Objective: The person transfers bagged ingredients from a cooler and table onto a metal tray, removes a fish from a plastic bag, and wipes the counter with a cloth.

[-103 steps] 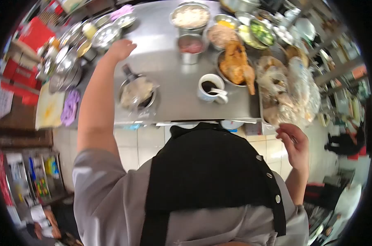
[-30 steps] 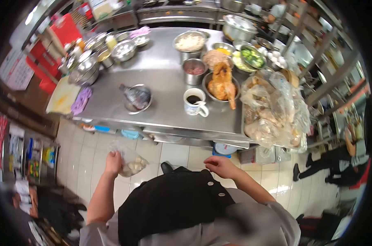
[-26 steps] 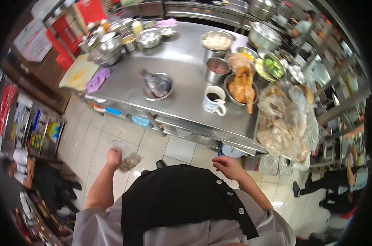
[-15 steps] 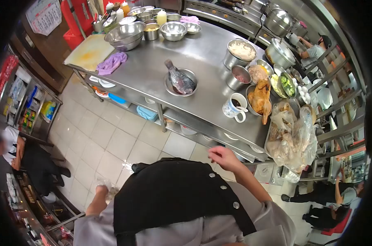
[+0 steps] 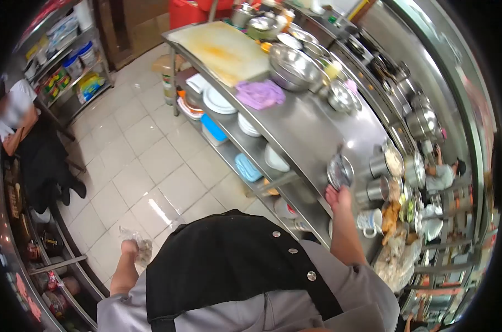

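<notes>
In the head view, my left hand [image 5: 130, 247] hangs low at my side, closed on a clear plastic bag [image 5: 144, 250]; its contents are too unclear to name. My right hand [image 5: 335, 197] reaches over the table edge, its fingers at the near rim of a round metal bowl [image 5: 348, 182]. A dark whole fish [image 5: 338, 166] lies in that bowl, tail sticking out over the rim. A white mug [image 5: 367, 219] with a blue pattern stands to the right of this hand, close to a cooked chicken [image 5: 391, 219].
On the steel table [image 5: 312, 133] are a stained cutting board [image 5: 220, 47], a purple cloth [image 5: 260, 96] and stacked metal bowls [image 5: 294, 66]. Plates [image 5: 219, 100] and a blue-lidded box [image 5: 213, 128] fill the shelf below. Another person [image 5: 35, 138] stands at the left with folded arms.
The view has turned left, so the table now slants down to the right. My right hand has moved from beside my apron to the fish bowl's rim. My left hand still holds the bag.
</notes>
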A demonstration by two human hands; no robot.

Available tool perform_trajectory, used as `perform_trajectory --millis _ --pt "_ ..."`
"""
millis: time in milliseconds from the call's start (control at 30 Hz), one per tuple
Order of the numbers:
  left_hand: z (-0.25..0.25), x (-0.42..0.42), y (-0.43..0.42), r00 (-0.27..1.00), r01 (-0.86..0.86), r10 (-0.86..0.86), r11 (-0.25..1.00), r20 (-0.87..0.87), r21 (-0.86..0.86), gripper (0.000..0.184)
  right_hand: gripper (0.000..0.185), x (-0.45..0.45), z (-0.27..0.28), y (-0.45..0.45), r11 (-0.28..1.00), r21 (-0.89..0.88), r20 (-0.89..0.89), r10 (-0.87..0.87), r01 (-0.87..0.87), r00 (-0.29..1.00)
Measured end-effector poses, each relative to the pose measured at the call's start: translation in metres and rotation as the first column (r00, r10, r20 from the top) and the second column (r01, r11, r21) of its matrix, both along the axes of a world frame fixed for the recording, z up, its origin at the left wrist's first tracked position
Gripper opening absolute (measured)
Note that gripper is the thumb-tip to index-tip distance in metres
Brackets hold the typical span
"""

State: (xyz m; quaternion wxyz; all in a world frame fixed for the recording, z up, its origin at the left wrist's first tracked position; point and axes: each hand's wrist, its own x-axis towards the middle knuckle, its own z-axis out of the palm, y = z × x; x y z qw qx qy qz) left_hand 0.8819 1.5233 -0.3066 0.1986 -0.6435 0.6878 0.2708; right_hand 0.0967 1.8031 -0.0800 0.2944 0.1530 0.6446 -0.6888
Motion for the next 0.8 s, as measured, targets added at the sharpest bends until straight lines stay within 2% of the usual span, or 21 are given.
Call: perform_trajectory --millis 67,100,167,267,333,433,533,567,667,733,767,800 --pt "-0.011 0.023 -0.037 0.901 0.388 -0.384 0.921 0.202 0.019 0.036 0.036 0.015 0.009 -0.013 0.999 0.036 -0.083 0.032 -0.029 0.996" --pt "-0.005 0.026 -0.050 0.972 0.214 -0.206 0.975 0.111 -0.058 0.037 0.035 0.023 0.014 -0.026 0.996 0.065 -0.097 0.074 -0.068 0.993" --pt "0.010 0.024 -0.077 0.985 -0.153 0.138 0.976 -0.104 -0.156 0.038 0.034 0.038 0.029 -0.055 0.983 0.128 -0.120 0.145 -0.129 0.982" --pt "0.001 0.024 -0.141 0.984 -0.154 0.124 0.953 -0.128 -0.261 0.041 0.033 0.076 0.054 -0.133 0.973 0.070 -0.174 0.228 -0.219 0.958" --pt "0.018 0.004 -0.186 0.998 -0.032 0.016 0.965 -0.065 -0.261 0.041 0.031 0.087 0.062 -0.188 0.936 -0.017 -0.196 0.340 -0.350 0.920" --pt "0.036 -0.023 -0.247 0.981 -0.161 0.129 0.957 -0.145 -0.242 0.039 0.027 0.108 0.080 -0.283 0.864 -0.172 -0.231 0.431 -0.473 0.872" --pt "0.052 -0.031 -0.293 0.984 -0.162 0.123 0.923 -0.132 -0.348 0.039 0.023 0.113 0.093 -0.376 0.776 -0.272 -0.269 0.507 -0.569 0.819" --pt "0.045 -0.016 -0.311 0.980 0.181 -0.140 0.919 0.139 -0.350 0.036 0.023 0.107 0.089 -0.405 0.769 -0.285 -0.273 0.507 -0.572 0.818" --pt "0.058 0.019 -0.335 0.845 0.449 -0.348 0.875 0.407 -0.184 0.032 0.023 0.082 0.080 -0.496 0.788 -0.235 -0.230 0.524 -0.569 0.820" --pt "0.069 0.040 -0.346 0.928 0.140 -0.069 0.976 0.365 -0.170 0.029 0.023 0.068 0.081 -0.551 0.807 -0.148 -0.242 0.530 -0.571 0.812" --pt "0.072 0.048 -0.352 0.936 -0.020 0.075 0.987 0.344 -0.160 0.029 0.023 0.055 0.074 -0.577 0.789 -0.142 -0.226 0.562 -0.598 0.795" --pt "0.075 0.056 -0.354 0.914 0.015 0.028 0.994 0.405 -0.104 0.029 0.024 0.038 0.065 -0.602 0.771 -0.133 -0.213 0.591 -0.622 0.778"
